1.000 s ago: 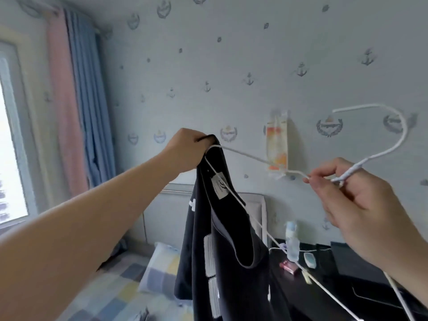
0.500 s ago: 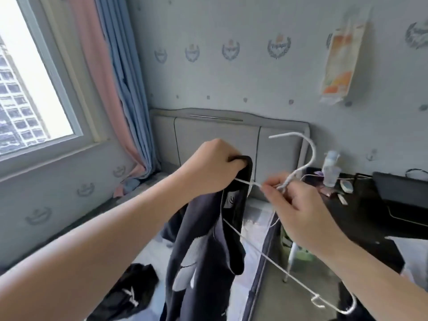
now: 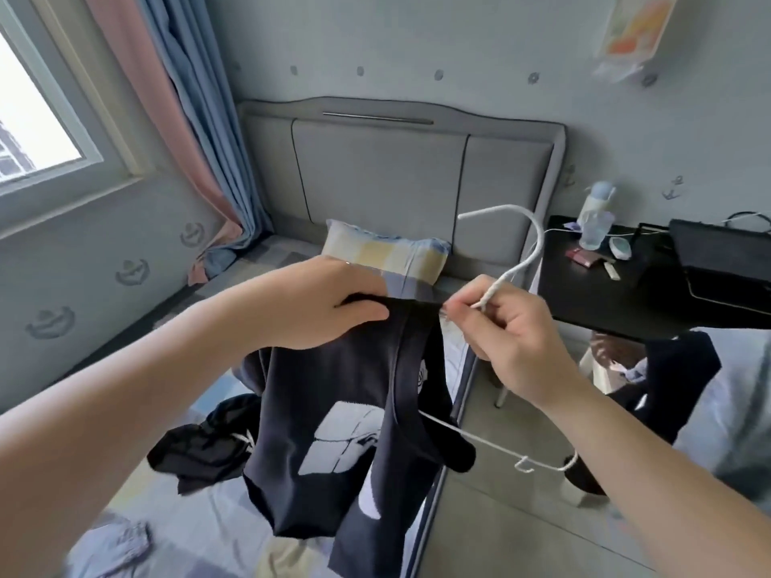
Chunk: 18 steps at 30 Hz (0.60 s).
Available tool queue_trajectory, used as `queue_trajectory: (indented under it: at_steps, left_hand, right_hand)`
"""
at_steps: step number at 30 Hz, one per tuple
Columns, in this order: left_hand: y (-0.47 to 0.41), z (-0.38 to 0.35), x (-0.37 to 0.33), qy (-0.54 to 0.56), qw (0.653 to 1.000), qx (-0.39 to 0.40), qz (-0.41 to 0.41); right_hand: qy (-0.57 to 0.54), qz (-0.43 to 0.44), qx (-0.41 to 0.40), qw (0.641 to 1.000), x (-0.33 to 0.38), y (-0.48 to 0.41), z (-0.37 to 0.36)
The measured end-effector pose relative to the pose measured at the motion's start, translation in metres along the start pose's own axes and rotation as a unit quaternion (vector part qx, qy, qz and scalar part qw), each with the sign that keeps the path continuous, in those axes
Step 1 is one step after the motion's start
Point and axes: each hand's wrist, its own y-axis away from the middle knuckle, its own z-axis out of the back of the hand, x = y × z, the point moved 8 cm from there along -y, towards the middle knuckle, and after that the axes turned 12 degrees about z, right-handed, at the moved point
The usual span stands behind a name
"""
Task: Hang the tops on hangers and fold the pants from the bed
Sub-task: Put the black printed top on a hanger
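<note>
A dark navy top (image 3: 329, 394) with a white print hangs over the bed (image 3: 175, 531). My left hand (image 3: 317, 302) grips its shoulder, bunched over one arm of a white wire hanger (image 3: 521, 252). My right hand (image 3: 505, 327) pinches the hanger's neck just below the hook. The hanger's lower bar sticks out of the top to the right. A black garment (image 3: 204, 448) with a white drawstring lies crumpled on the bed behind the top.
A plaid pillow (image 3: 375, 252) leans on the grey headboard (image 3: 396, 168). A black side table (image 3: 626, 294) at the right carries a bottle (image 3: 594, 221), small items and a laptop. Curtains (image 3: 183, 118) and a window are at the left. More clothes lie at the lower left.
My hands have come closer together and lower, the right one nearing the left. The view has tilted down from the wall to the bed. More of the top is on the hanger.
</note>
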Motion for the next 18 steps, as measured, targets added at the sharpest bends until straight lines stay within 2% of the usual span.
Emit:
queue_trajectory:
  at_steps: [4,9,12,18]
  left_hand:
    - [0.003,-0.007,0.013,0.058,0.998,-0.037,0.01]
    - [0.007,-0.01,0.039,0.187,0.978,-0.052,0.077]
    - [0.007,-0.027,0.033,0.22,0.971,-0.035,0.085]
    - [0.004,-0.047,0.022,0.272,0.956,-0.073,0.086]
  right_hand:
    - [0.011,-0.032,0.036,0.999,-0.012,-0.001,0.016]
    - [0.053,-0.095,0.016,0.994,-0.045,0.028,0.053]
    - [0.08,-0.09,0.007,0.993,-0.049,0.035,0.059]
    - [0.13,-0.066,0.002,0.989,-0.044,0.038,0.063]
